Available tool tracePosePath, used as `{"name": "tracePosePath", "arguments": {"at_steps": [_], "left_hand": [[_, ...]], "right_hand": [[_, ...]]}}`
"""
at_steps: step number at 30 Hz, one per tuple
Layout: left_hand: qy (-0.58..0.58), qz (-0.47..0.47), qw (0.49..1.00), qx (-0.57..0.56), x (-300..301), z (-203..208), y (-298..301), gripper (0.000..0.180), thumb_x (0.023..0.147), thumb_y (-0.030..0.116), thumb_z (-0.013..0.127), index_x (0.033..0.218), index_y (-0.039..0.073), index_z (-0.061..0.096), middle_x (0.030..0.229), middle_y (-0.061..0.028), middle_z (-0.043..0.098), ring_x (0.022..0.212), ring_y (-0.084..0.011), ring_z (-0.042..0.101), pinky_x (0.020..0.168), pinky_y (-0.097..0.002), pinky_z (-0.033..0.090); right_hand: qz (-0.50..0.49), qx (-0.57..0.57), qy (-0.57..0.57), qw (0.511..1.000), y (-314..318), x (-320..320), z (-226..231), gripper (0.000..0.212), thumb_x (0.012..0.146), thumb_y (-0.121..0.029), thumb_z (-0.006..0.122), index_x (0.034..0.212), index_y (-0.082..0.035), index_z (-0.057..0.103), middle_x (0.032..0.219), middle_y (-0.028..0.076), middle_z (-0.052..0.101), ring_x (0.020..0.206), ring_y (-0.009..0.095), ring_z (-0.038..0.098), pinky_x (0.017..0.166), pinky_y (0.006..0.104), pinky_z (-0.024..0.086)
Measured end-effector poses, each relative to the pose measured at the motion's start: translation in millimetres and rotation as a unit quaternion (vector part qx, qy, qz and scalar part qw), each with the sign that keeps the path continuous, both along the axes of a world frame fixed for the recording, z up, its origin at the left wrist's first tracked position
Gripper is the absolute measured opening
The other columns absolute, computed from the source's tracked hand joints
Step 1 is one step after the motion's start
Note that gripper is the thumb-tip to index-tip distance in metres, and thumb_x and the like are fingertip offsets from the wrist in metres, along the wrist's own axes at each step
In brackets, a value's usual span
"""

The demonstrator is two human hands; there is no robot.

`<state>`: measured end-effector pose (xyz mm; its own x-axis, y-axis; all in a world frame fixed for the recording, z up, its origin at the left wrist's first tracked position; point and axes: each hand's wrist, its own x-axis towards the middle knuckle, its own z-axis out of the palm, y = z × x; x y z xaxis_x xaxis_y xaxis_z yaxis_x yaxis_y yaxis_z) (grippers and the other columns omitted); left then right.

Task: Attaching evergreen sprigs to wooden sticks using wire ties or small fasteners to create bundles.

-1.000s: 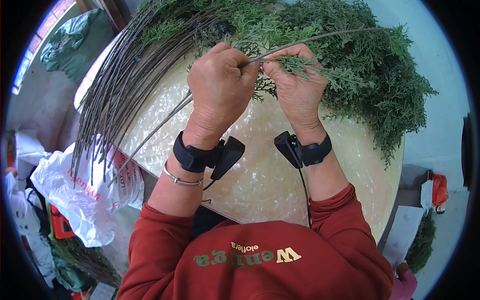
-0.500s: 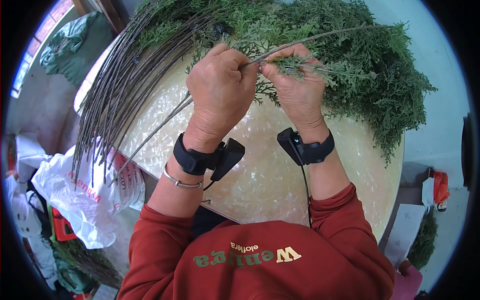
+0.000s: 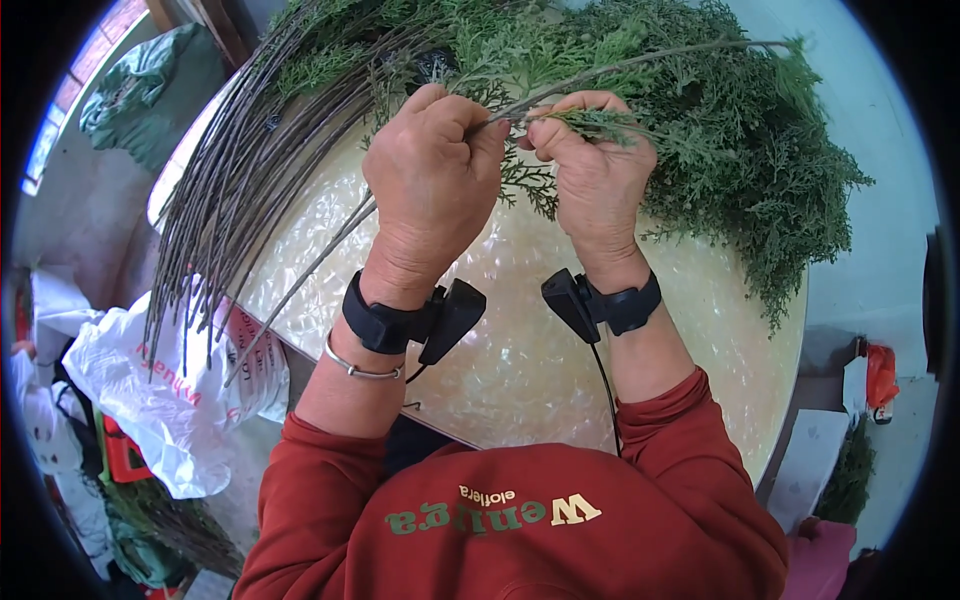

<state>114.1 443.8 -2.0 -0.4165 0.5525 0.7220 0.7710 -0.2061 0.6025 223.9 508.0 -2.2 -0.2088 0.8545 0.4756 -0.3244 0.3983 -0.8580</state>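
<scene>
My left hand (image 3: 432,165) is closed around a long, thin woody stem (image 3: 650,58), pinching it between thumb and forefinger. One end of that stem bows up to the right to a small green tip; the other runs down past my left wrist. Facing it, my right hand (image 3: 598,175) pinches a small evergreen sprig (image 3: 595,122), its leafy part lying across the fingers. The fingertips of both hands nearly meet. Below them hangs some flat, scaly foliage (image 3: 530,185), and I cannot tell which stem bears it.
A pile of evergreen branches (image 3: 760,170) covers the table's far right. Bare stems (image 3: 235,190) fan over the far left edge. The table (image 3: 540,370) has a shiny, pale cover. White plastic bags (image 3: 170,390) lie lower left, and a green cloth bundle (image 3: 150,95) sits upper left.
My left hand has shifted slightly left with the stem. My right hand has drawn a little to the right, and the sprig in it has turned and bunched closer to the fingers.
</scene>
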Motion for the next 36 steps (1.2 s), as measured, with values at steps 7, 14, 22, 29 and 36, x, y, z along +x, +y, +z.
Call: {"name": "tracePosePath", "arguments": {"at_steps": [7, 14, 22, 29, 36], "left_hand": [[0.125, 0.036, 0.989, 0.064, 9, -1, -4, 0.007, 0.067, 0.006, 0.068, 0.068, 0.005, 0.060, 0.064, -0.0056, 0.051, 0.054, -0.0234, 0.053, 0.048, -0.0316, 0.041], [0.138, 0.013, 0.990, 0.036, 15, 0, -7, 0.012, 0.066, 0.000, 0.064, 0.078, 0.001, 0.062, 0.069, -0.0089, 0.053, 0.060, -0.0251, 0.055, 0.052, -0.0320, 0.043], [0.140, -0.155, 0.972, -0.108, -12, 28, -29, 0.020, 0.069, -0.007, 0.057, 0.088, -0.003, 0.063, 0.073, -0.0140, 0.053, 0.067, -0.0292, 0.055, 0.059, -0.0337, 0.043], [0.173, -0.215, 0.940, -0.203, -30, 49, -37, 0.019, 0.074, -0.008, 0.054, 0.091, -0.005, 0.061, 0.072, -0.0125, 0.053, 0.064, -0.0229, 0.056, 0.055, -0.0304, 0.043], [-0.223, -0.201, 0.932, -0.205, -18, 21, -41, 0.009, 0.077, 0.000, 0.060, 0.083, -0.005, 0.063, 0.071, -0.0097, 0.055, 0.061, -0.0181, 0.057, 0.052, -0.0288, 0.043]], "right_hand": [[0.035, -0.076, -0.001, 0.996, -4, 2, 7, 0.012, 0.071, 0.008, 0.061, 0.081, 0.004, 0.054, 0.072, 0.009, 0.060, 0.058, 0.013, 0.055, 0.059, 0.0267, 0.051], [-0.007, -0.067, -0.004, 0.998, 2, -1, 1, 0.015, 0.068, 0.012, 0.059, 0.079, 0.005, 0.053, 0.071, 0.009, 0.059, 0.059, 0.013, 0.056, 0.053, 0.0246, 0.046], [0.043, -0.040, 0.031, 0.998, 1, -7, -5, 0.017, 0.066, 0.014, 0.058, 0.078, 0.003, 0.053, 0.072, 0.007, 0.058, 0.064, 0.013, 0.057, 0.055, 0.0237, 0.046], [0.088, -0.017, 0.041, 0.995, -8, -10, 2, 0.018, 0.066, 0.015, 0.057, 0.076, 0.001, 0.052, 0.074, 0.005, 0.058, 0.067, 0.013, 0.057, 0.060, 0.0247, 0.048], [0.101, 0.040, 0.012, 0.994, -12, -15, 0, 0.015, 0.069, 0.012, 0.058, 0.078, 0.000, 0.055, 0.075, 0.005, 0.059, 0.073, 0.014, 0.058, 0.065, 0.0262, 0.049]]}}
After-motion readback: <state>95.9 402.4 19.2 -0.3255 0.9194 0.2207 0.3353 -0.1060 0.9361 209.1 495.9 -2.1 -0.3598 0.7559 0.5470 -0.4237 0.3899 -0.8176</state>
